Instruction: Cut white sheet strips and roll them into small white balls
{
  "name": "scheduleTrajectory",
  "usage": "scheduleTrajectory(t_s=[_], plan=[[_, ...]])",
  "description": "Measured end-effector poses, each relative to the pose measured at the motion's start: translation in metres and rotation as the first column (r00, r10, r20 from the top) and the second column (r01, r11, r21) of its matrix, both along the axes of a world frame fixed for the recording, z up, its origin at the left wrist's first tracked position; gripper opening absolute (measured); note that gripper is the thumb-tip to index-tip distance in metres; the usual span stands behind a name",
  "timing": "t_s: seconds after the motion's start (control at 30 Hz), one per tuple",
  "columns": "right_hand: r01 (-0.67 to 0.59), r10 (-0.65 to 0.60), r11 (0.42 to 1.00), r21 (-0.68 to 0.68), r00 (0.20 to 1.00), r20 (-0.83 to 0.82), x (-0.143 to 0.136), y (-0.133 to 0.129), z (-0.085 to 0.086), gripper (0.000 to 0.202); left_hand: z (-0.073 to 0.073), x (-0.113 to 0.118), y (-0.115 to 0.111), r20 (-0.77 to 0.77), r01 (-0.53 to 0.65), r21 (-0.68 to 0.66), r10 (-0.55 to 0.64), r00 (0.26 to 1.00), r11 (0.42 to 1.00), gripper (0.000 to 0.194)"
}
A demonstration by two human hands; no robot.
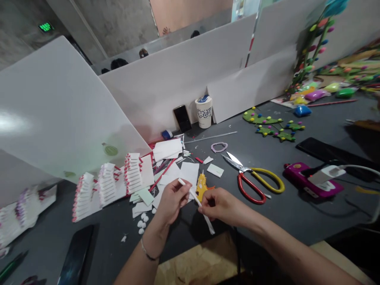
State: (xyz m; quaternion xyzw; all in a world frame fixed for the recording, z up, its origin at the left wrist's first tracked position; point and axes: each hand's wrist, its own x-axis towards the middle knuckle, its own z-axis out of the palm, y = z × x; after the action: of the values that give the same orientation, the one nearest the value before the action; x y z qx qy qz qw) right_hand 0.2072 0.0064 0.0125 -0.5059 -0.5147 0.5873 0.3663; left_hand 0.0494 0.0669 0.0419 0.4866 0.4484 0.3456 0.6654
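A thin white roll [194, 195], seemingly of paper, slants between my two hands, its lower end flattened and frayed. My left hand [174, 198] pinches its upper part between thumb and fingers. Lower down, the fingertips of my right hand [215, 204] are closed on the same roll. Just behind them lies a yellow hot glue gun [202, 186], partly hidden by the roll and my right hand. Beside my left hand are white cotton balls [141, 223] and pale green paper pieces [146, 196]. Large scissors [245, 172] with a red and a yellow handle lie open to the right.
Rows of small white rolls with red tips [108, 184] stand at left. A paper cup [204, 113] and a phone [182, 118] are against the white partition [178, 83]. A purple power strip [311, 180] with a white plug sits at right. Felt decorations [263, 118] lie behind it.
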Motion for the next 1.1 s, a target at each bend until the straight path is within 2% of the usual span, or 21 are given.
scheduleTrajectory(t_s=[0.17, 0.23, 0.3, 0.37, 0.4, 0.5, 0.6, 0.67, 0.77, 0.93, 1.0, 1.1], plan=[[-0.051, 0.050, 0.999, 0.005, 0.996, 0.079, 0.003, -0.004, 0.007, 0.017, 0.001, -0.019, 0.011, -0.017, 0.007, 0.173, -0.005, 1.000, 0.985, 0.037], [-0.077, 0.074, 0.997, 0.018, 0.987, 0.142, 0.006, -0.006, 0.011, 0.015, 0.006, -0.029, 0.015, -0.054, 0.111, 0.295, -0.099, 0.994, 0.949, 0.047], [-0.107, 0.099, 0.994, 0.031, 0.977, 0.191, 0.008, -0.007, 0.016, 0.013, 0.014, -0.039, 0.016, -0.204, 0.318, 0.408, -0.254, 0.946, 0.856, 0.053], [-0.130, 0.121, 0.991, 0.028, 0.969, 0.215, 0.009, -0.008, 0.020, 0.012, 0.025, -0.045, 0.015, -0.383, 0.493, 0.467, -0.334, 0.861, 0.734, 0.037], [-0.139, 0.130, 0.990, 0.023, 0.965, 0.226, 0.009, -0.009, 0.021, 0.012, 0.030, -0.047, 0.014, -0.439, 0.545, 0.479, -0.349, 0.828, 0.688, 0.029], [-0.153, 0.142, 0.988, 0.024, 0.957, 0.252, 0.009, -0.010, 0.023, 0.009, 0.039, -0.047, 0.011, -0.522, 0.625, 0.504, -0.366, 0.771, 0.596, 0.014], [-0.159, 0.146, 0.987, 0.027, 0.952, 0.267, 0.007, -0.011, 0.024, 0.007, 0.041, -0.045, 0.010, -0.572, 0.669, 0.495, -0.372, 0.731, 0.554, 0.011], [-0.165, 0.151, 0.986, 0.027, 0.949, 0.276, 0.007, -0.011, 0.025, 0.008, 0.041, -0.044, 0.011, -0.577, 0.684, 0.474, -0.392, 0.717, 0.554, 0.011], [-0.177, 0.160, 0.984, 0.030, 0.943, 0.293, 0.007, -0.012, 0.027, 0.008, 0.041, -0.043, 0.012, -0.560, 0.671, 0.435, -0.403, 0.724, 0.600, 0.011], [-0.193, 0.170, 0.980, 0.046, 0.934, 0.314, 0.007, -0.014, 0.030, 0.010, 0.039, -0.042, 0.009, -0.560, 0.575, 0.396, -0.308, 0.769, 0.716, 0.008], [-0.195, 0.171, 0.979, 0.054, 0.940, 0.296, 0.007, -0.014, 0.029, 0.011, 0.036, -0.041, 0.008, -0.507, 0.518, 0.362, -0.303, 0.807, 0.775, 0.007], [-0.182, 0.169, 0.983, 0.039, 0.960, 0.222, 0.009, -0.012, 0.025, 0.012, 0.032, -0.039, 0.009, -0.388, 0.423, 0.276, -0.302, 0.871, 0.863, 0.017]])
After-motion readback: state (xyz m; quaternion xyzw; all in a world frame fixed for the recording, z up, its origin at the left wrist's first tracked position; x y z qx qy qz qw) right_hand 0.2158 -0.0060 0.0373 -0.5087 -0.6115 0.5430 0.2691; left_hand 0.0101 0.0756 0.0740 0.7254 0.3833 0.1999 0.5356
